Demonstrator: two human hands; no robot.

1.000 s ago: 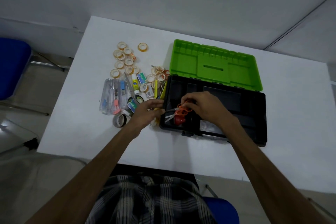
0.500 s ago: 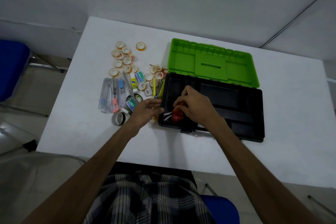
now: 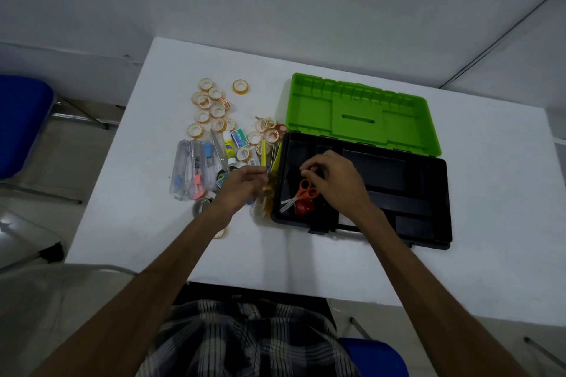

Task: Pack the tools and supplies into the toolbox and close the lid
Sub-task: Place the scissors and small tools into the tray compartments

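Two hands at work over one toolbox (image 3: 428, 202), black base, lying open on the white table (image 3: 490, 193); green lid (image 3: 361, 113) folded flat behind the base, well clear of both hands.

Risks, as judged: many loose supplies remain left of the toolbox, so the lid cannot close yet; long pieces laid crosswise or piled high in the left compartment may foul the lid at closing; small rolls may be knocked and run toward the table edge as the left hand works through the heap.

Clear plastic cases (image 3: 190, 171), several, side by side, well left of the toolbox; untouched by either hand.

Right hand (image 3: 333, 180), inside the toolbox at its left compartment; fingers curled with tips drawn together; whether anything is pinched, cannot tell.

Left hand (image 3: 242, 190), just left of the toolbox wall; fingers curled round a thin yellow stick-like item (image 3: 263, 153), its upper end standing out beyond the fingertips toward the far side.

Orange scissors (image 3: 301, 191), lying in the toolbox's left compartment, directly below the right fingertips, apart from them as far as can be seen; red rounded item (image 3: 303, 207) touching the scissors on the near side.

Tape rolls (image 3: 211, 107), many, scattered far left of the lid; a few more close against the toolbox's far-left corner.
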